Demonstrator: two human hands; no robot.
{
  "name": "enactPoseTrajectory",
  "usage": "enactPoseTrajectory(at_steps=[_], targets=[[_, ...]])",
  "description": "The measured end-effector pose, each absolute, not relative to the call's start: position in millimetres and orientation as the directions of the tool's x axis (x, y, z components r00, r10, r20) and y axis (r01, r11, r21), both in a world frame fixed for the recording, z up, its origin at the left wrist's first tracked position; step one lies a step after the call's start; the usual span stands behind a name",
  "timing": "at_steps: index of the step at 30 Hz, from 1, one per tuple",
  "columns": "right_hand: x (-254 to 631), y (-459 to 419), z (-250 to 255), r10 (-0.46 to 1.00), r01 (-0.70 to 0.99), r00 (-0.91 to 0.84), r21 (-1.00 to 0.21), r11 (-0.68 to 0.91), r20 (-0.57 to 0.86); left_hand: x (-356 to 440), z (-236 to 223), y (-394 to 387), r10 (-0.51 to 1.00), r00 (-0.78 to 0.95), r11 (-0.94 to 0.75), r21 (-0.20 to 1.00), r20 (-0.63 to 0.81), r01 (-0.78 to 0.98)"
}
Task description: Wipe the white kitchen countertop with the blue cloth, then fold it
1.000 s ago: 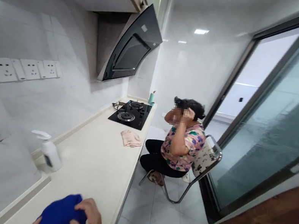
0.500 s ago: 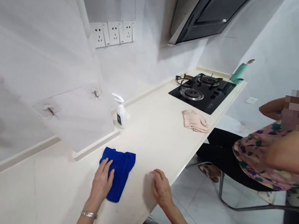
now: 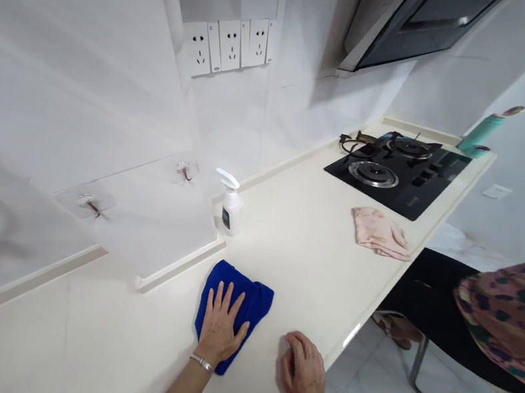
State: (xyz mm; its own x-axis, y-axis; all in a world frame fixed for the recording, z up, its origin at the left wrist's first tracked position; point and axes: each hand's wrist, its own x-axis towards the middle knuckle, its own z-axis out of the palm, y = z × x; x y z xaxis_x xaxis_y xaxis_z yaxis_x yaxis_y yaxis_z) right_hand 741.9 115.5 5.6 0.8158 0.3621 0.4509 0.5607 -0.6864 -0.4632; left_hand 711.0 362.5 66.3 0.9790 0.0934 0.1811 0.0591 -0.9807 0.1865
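Note:
A blue cloth lies on the pale countertop. My left hand is spread flat on top of it, fingers apart, a silver band at the wrist. To the right, near the counter's front edge, my right hand rests loosely curled, and nothing shows in it. Beyond the cloth, a white spray bottle stands upright by the wall.
A folded pink cloth lies before the black gas hob. A green container stands at the counter's far end. Power sockets line the wall, under which the ledge juts. A person sits at right.
My left hand has moved from the cloth's left edge onto its middle and spread out. The cloth's shape has shifted slightly. My right hand has curled more. The view has swung left.

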Motion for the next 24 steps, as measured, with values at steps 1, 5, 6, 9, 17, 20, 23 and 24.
enactPoseTrajectory(at_steps=[1, 5, 6, 9, 17, 20, 23, 24], targets=[[741.6, 115.3, 5.5, 0.360, 0.560, 0.816, -0.463, -0.687, 0.452, 722.0, 66.4, 364.3, 0.082, 0.981, -0.978, 0.203, 0.174, 0.045], [739.7, 113.7, 4.4, 0.367, 0.561, 0.818, -0.472, -0.680, 0.444, 767.0, 66.9, 377.9, 0.034, 0.987, -0.963, 0.270, 0.157, -0.009], [739.2, 113.4, 4.4, 0.366, 0.558, 0.820, -0.478, -0.678, 0.439, 777.5, 67.6, 382.4, 0.017, 0.988, -0.960, 0.278, 0.154, -0.027], [738.5, 113.5, 6.0, 0.344, 0.543, 0.830, -0.496, -0.678, 0.439, 806.9, 71.2, 395.9, -0.039, 0.988, -0.955, 0.286, 0.147, -0.081], [741.6, 111.9, 6.6, 0.354, 0.535, 0.842, -0.537, -0.653, 0.408, 854.7, 80.1, 409.4, -0.071, 0.992, -0.958, 0.268, 0.105, -0.097], [741.3, 111.4, 4.4, 0.350, 0.546, 0.833, -0.532, -0.647, 0.429, 849.9, 77.3, 405.0, -0.048, 0.992, -0.962, 0.261, 0.114, -0.076], [740.8, 112.3, 4.8, 0.347, 0.552, 0.828, -0.533, -0.642, 0.440, 831.6, 73.9, 397.4, 0.023, 0.990, -0.966, 0.258, 0.143, -0.015], [740.8, 112.6, 5.6, 0.344, 0.550, 0.829, -0.533, -0.642, 0.441, 822.5, 73.6, 394.8, 0.049, 0.988, -0.966, 0.258, 0.148, 0.009]])
